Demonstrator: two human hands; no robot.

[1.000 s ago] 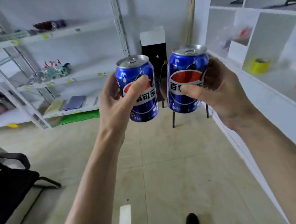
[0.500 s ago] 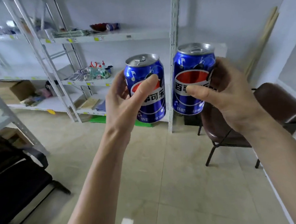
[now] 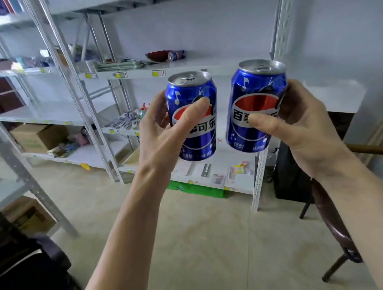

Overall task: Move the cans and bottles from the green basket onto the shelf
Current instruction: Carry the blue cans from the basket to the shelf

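Observation:
My left hand [image 3: 163, 133] grips an upright blue cola can [image 3: 197, 142], thumb across its label. My right hand [image 3: 297, 127] holds a second blue cola can [image 3: 250, 89], tilted slightly left. Both cans are held up side by side in mid-air, apart from each other, in front of a white metal shelf unit [image 3: 203, 66]. On that shelf board at the back lies another blue can [image 3: 177, 55] on its side next to a dark red bowl [image 3: 158, 55]. The green basket is not in view.
Further white racks [image 3: 49, 113] stand at the left with a cardboard box [image 3: 37, 137] and small goods. A green sheet [image 3: 197, 189] lies under the lowest board. A brown chair [image 3: 334, 221] is at the right, a black chair [image 3: 25, 267] at the lower left.
The view has swung left and drawn closer to the metal shelf unit, which now fills the background. Both hands keep the same hold on the cans.

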